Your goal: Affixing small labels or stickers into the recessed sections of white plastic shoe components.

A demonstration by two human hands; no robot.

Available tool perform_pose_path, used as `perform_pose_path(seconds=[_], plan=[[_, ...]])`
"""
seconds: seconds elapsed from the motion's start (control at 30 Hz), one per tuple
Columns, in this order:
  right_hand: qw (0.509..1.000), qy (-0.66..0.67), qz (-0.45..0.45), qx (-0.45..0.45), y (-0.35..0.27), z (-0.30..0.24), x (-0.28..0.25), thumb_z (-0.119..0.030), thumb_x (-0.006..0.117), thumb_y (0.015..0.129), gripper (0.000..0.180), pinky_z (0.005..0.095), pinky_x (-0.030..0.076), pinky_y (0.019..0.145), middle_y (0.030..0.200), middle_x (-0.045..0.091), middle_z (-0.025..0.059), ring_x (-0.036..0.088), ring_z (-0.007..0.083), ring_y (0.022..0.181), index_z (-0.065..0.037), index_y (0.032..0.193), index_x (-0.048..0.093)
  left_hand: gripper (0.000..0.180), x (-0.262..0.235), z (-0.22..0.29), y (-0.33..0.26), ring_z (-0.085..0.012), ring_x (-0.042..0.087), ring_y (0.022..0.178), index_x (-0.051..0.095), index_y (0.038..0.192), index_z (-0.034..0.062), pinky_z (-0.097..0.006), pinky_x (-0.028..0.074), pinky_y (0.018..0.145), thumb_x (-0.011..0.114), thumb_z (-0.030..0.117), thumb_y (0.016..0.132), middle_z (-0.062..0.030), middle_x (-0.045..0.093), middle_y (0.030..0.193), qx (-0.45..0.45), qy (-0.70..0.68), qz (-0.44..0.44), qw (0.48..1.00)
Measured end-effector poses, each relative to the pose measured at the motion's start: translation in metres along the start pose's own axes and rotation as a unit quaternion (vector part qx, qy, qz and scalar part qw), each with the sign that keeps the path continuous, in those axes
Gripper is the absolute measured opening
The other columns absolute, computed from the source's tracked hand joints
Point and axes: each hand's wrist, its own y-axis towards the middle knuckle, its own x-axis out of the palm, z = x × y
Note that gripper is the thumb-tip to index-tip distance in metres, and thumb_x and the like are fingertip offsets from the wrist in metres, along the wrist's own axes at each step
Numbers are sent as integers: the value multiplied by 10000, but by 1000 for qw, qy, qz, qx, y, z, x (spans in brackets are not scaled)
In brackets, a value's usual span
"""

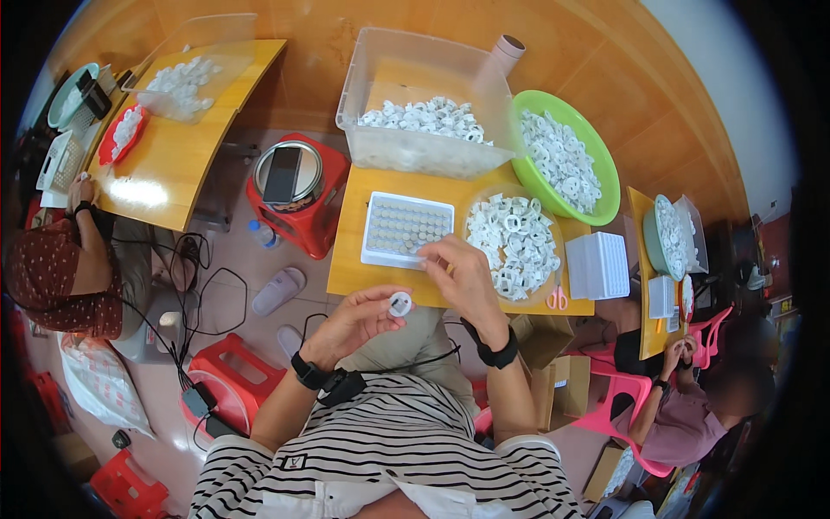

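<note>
Between the thumb and fingers of my left hand (367,320) is a small round white plastic part (400,304) with a dark square in its face. This hand is in front of the table's near edge, above my lap. My right hand (462,275) reaches over the near right corner of a white tray (380,257), thumb and index finger drawn together. Whatever lies between those fingertips is too small to make out. Rows of small round grey pieces (402,225) fill much of the tray. Right of it, a round clear dish (560,245) holds a heap of white plastic parts (512,242).
Behind the tray stand a large clear bin (428,160) and a tilted green basin (612,195), both with white parts. Stacked white trays (598,266) and pink scissors (558,298) lie at right. A red stool (316,233) bears a scale and phone. Co-workers sit on both sides.
</note>
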Motion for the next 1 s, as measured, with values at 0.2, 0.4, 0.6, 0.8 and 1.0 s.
perform_pose_path(seconds=[0.2, 0.4, 0.6, 0.8, 1.0], plan=[[990, -101, 102, 0, 14, 6, 28, -77, 630, 734, 52, 371, 438, 560, 740, 573, 104, 575, 299, 648, -39, 767, 616, 361, -4, 3, -5, -176, 607, 892, 465, 1198, -7, -259, 496, 819, 517, 118, 864, -152, 569, 1087, 51, -68, 6, 996], [983, -143, 115, 22, 17, 11, 37, -91, 640, 732, 63, 346, 433, 547, 706, 567, 91, 577, 257, 623, -39, 748, 608, 366, -1, 6, -5, -196, 619, 857, 444, 1206, -13, -259, 512, 797, 509, 107, 866, -198, 551, 1105, 66, -84, 31, 994], [979, -155, 131, 23, 11, 7, 31, -52, 638, 714, 65, 358, 442, 562, 710, 565, 90, 581, 270, 639, -40, 767, 603, 356, 0, 8, -4, -195, 624, 846, 447, 1203, -10, -256, 517, 782, 505, 110, 873, -197, 556, 1098, 69, -88, 35, 993], [981, -158, 113, 12, 11, 2, 32, -28, 625, 711, 62, 360, 452, 586, 739, 562, 95, 587, 273, 664, -35, 769, 602, 347, -5, 7, -4, -187, 620, 836, 451, 1201, -1, -255, 518, 764, 502, 124, 881, -197, 556, 1099, 69, -91, 29, 993], [985, -141, 101, 2, 9, 9, 34, -29, 617, 715, 69, 397, 437, 595, 752, 544, 119, 558, 328, 708, -31, 777, 587, 349, -1, 7, -4, -186, 605, 873, 446, 1207, 7, -270, 498, 803, 498, 120, 881, -203, 538, 1129, 73, -95, 25, 992]])
